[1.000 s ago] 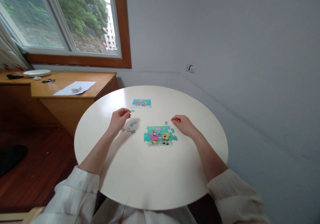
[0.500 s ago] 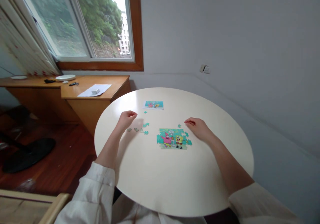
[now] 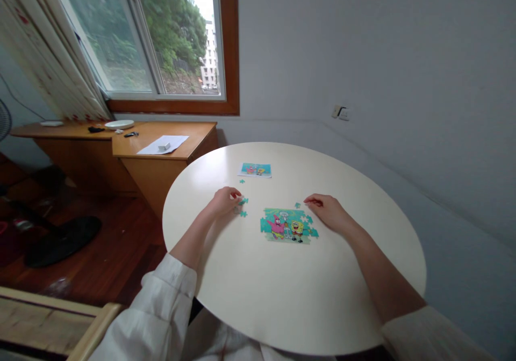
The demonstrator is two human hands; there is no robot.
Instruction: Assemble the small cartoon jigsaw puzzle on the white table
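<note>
A partly joined jigsaw puzzle [image 3: 282, 226] with cartoon figures lies on the white round table [image 3: 298, 291]. Left of it, my left hand [image 3: 224, 202] is low over the loose pieces, thumb and forefinger bent together at a teal puzzle piece [image 3: 244, 201]. Another loose piece [image 3: 243, 214] lies just below, and the hand hides part of this group. My right hand [image 3: 327, 210] rests above the puzzle's upper right corner, fingers curled closed. Its fingertips are beside a single loose piece [image 3: 297, 205], apart from it; whatever they hold, if anything, is hidden.
A picture card [image 3: 255, 170] showing the same scene lies at the table's far side, with one loose piece [image 3: 242, 181] below it. A wooden desk [image 3: 201, 135] bearing paper [image 3: 173, 143] and a white plate [image 3: 120, 124] stands behind on the left, under the window.
My left hand has moved right and down to the loose pieces, its fingertips now at one of them. My right hand stays near the same piece. The whole view has shifted slightly.
</note>
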